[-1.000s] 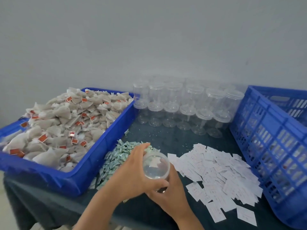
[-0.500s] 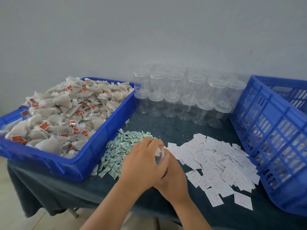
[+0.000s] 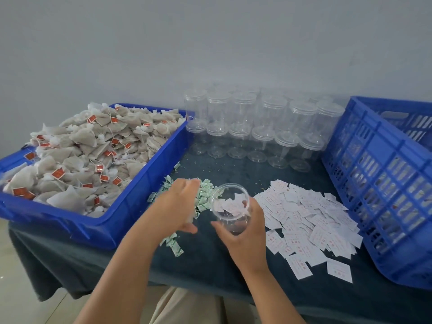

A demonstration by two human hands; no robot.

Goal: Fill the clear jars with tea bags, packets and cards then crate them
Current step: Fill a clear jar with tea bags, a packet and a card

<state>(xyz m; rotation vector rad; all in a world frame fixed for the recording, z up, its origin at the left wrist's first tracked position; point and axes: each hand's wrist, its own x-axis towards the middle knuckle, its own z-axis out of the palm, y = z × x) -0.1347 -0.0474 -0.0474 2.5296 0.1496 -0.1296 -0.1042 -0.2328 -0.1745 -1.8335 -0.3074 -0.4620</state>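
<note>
My right hand grips a clear jar from below, just above the table; its mouth is uncovered and tilted toward me. White cards show inside or through its wall. My left hand hovers over the pile of green packets, fingers curled round what looks like the jar's clear lid, blurred. White cards lie scattered to the right of the jar. Tea bags with red tags fill the blue tray on the left.
Several empty lidded jars stand stacked in rows at the back by the wall. A tall blue slatted crate sits at the right edge. Dark cloth covers the table; its front edge is near my body.
My left hand was on the jar's lid; now it has come away to the left and the jar's mouth is uncovered. The right hand keeps the jar.
</note>
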